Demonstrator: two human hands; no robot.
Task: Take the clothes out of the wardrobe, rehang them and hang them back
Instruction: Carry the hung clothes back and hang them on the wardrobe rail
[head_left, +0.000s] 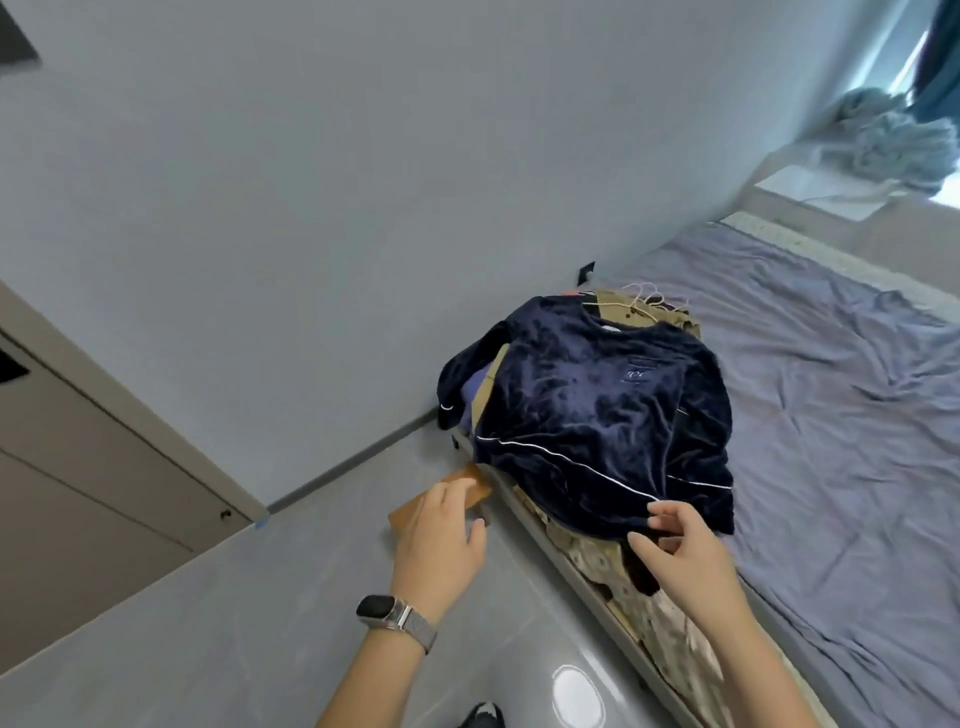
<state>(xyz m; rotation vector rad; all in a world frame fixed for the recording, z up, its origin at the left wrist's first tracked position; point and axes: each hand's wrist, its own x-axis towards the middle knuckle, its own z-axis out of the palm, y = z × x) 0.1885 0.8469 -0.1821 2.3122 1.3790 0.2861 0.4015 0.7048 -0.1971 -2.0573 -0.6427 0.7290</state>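
A dark navy velvet top with thin white piping lies spread on top of a pile of clothes at the corner of the bed. Pale hanger hooks stick out behind its collar. Beige patterned garments hang off the bed edge under it. My right hand hovers at the top's lower hem, fingers loosely spread, fingertips at the fabric, holding nothing. My left hand, with a watch on the wrist, is over the floor, relaxed and empty, above a brown flat object.
The bed with a wrinkled purple sheet fills the right side. A beige wardrobe door stands at the left. Grey glossy floor lies below. A heap of bluish fabric sits on the window sill at the far right.
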